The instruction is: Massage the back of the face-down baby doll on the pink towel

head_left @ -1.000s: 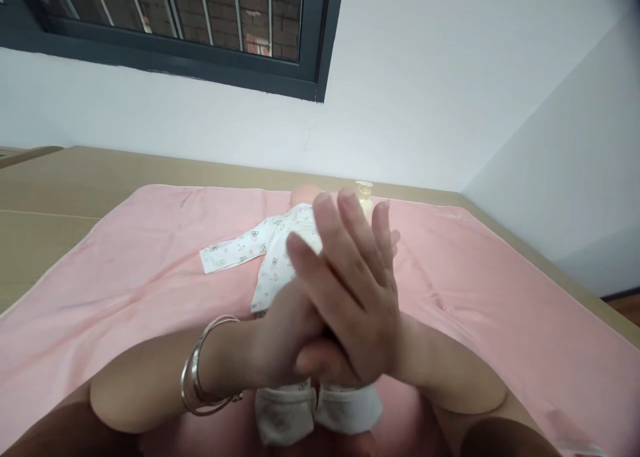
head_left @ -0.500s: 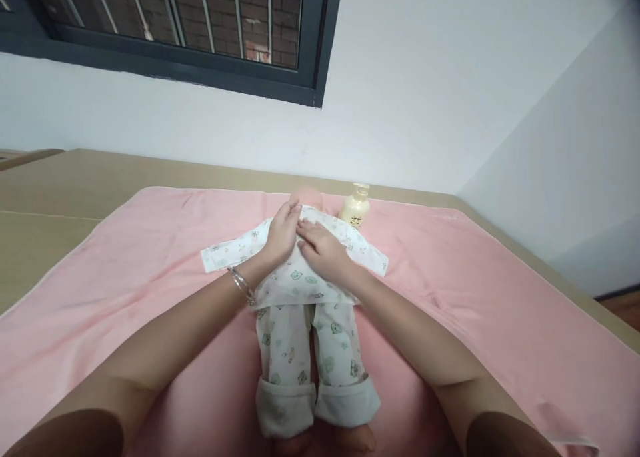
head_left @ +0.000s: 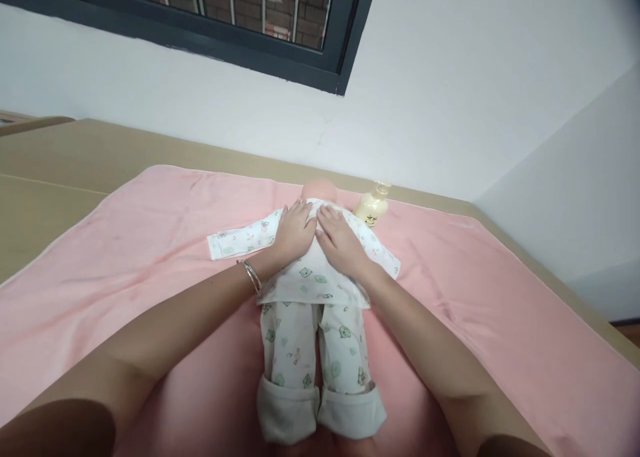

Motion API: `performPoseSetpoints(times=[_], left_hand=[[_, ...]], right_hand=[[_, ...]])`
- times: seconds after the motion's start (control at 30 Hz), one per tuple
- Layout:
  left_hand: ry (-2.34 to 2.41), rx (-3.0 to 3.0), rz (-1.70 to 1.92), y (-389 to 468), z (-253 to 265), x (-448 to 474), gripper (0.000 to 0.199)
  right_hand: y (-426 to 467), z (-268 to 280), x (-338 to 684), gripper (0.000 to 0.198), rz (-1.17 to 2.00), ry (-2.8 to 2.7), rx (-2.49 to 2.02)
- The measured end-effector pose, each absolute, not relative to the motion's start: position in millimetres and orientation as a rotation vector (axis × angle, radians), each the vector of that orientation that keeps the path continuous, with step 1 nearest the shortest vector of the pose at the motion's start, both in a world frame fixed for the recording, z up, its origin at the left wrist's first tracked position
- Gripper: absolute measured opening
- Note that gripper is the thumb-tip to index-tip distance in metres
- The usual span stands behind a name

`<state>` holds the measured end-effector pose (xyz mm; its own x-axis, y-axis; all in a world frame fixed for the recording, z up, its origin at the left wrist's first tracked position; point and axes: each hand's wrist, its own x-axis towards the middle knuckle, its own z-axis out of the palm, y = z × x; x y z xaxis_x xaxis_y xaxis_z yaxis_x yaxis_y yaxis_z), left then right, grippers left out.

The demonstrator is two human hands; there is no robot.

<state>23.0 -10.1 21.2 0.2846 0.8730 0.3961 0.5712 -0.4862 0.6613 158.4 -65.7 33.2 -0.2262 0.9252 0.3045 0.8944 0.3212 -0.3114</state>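
Observation:
A baby doll point(head_left: 320, 190) lies on a pink blanket point(head_left: 190, 197), its head at the far end and its face out of sight. It wears a white printed top point(head_left: 315, 287) with the sleeves stretched out sideways, and matching trousers point(head_left: 295, 350) with cuffs rolled up thickly. My left hand point(head_left: 295, 232) rests flat on the upper left of the top, fingers stretched toward the head. On the upper right of the top lies my right hand point(head_left: 340, 240), palm down with fingers extended. The two hands are close together, thumbs nearly meeting. Neither grasps anything.
A pale yellow bottle point(head_left: 371, 207) stands beside the doll's head, on the right. The blanket covers a wooden tabletop point(head_left: 120, 144) that meets a white wall point(head_left: 425, 97). Above is a dark-framed window point(head_left: 280, 70) with bars outside.
My left hand has turned from resting on its edge to lying palm down on the top. The right hand stays on the top, fingers a little more spread. The view has shifted slightly.

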Motion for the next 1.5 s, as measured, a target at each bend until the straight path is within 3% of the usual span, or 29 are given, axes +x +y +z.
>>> performPoseSetpoints(times=[0.17, 0.4, 0.93, 1.17, 1.33, 1.5], left_hand=[[1.359, 2.233, 1.040, -15, 22, 23, 0.045], [1.360, 2.284, 1.125, -17, 19, 21, 0.043], [1.240, 2.270, 1.313, -23, 9, 20, 0.037], [1.420, 2.200, 1.217, -23, 9, 26, 0.051], [1.382, 2.285, 1.064, -11, 18, 18, 0.039], [1.398, 2.340, 0.913, 3, 26, 9, 0.038]], right_hand=[[-64, 32, 164, 0.070, 0.050, -1.997, -1.786], [-86, 28, 141, 0.056, 0.012, -2.143, -1.620], [-84, 23, 142, 0.058, -0.057, -2.009, -1.754], [-66, 40, 156, 0.068, 0.079, -2.201, -1.805], [-61, 49, 157, 0.072, 0.116, -2.132, -1.894], [-75, 55, 146, 0.063, -0.005, -2.136, -1.953]])
